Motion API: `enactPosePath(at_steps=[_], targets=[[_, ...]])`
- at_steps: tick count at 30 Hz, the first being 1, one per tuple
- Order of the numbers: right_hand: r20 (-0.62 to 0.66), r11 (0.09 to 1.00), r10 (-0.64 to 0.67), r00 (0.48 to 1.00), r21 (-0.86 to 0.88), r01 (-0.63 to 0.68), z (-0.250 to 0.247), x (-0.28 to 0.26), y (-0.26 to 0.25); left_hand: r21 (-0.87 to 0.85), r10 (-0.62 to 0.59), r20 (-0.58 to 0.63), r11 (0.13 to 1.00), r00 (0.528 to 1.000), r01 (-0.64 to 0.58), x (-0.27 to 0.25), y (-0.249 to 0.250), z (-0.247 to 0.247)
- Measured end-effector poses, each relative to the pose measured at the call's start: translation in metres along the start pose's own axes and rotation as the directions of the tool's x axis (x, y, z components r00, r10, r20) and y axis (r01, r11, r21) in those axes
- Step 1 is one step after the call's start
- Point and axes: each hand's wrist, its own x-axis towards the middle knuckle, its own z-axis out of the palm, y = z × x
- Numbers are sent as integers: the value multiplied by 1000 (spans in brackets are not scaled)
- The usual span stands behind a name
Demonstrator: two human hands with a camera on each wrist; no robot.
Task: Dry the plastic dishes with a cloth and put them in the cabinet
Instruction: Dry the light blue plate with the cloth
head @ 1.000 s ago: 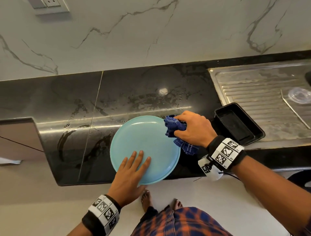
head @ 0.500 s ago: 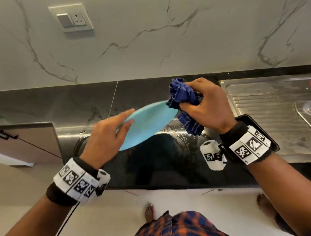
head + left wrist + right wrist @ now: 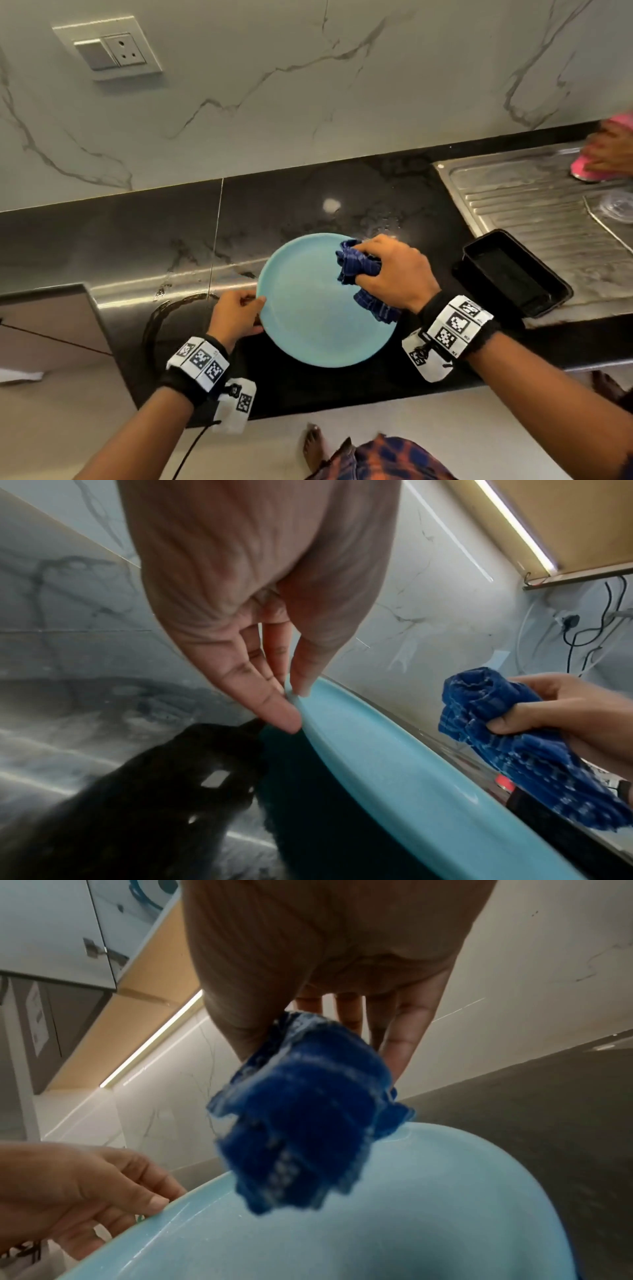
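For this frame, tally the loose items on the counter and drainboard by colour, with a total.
Light blue: 1, the plate
Dark blue: 1, the cloth
Black: 1, the tray
Pink: 1, the cup, blurred at the edge
Clear: 1, the lid
Total: 5

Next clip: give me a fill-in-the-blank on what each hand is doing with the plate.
1. The left hand pinches the round light-blue plastic plate by its ____.
2. The right hand grips a crumpled dark-blue ____.
3. The black rectangular tray lies to the plate's ____.

Missing: rim; cloth; right
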Motion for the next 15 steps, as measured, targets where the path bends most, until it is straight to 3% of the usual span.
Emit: enactPosePath(at_steps=[6,11,15], targets=[[86,991,48,995,-125,-37,28,10,-1,116,17,40,993,999,-21,8,-25,-6],[157,968,155,975,-220,-119,57,35,6,100,70,129,992,989,-83,15,-26,-6],[186,958,98,978,-285,-41,88,63,-1,57,76,135,995,988,-85,18,-27,-4]])
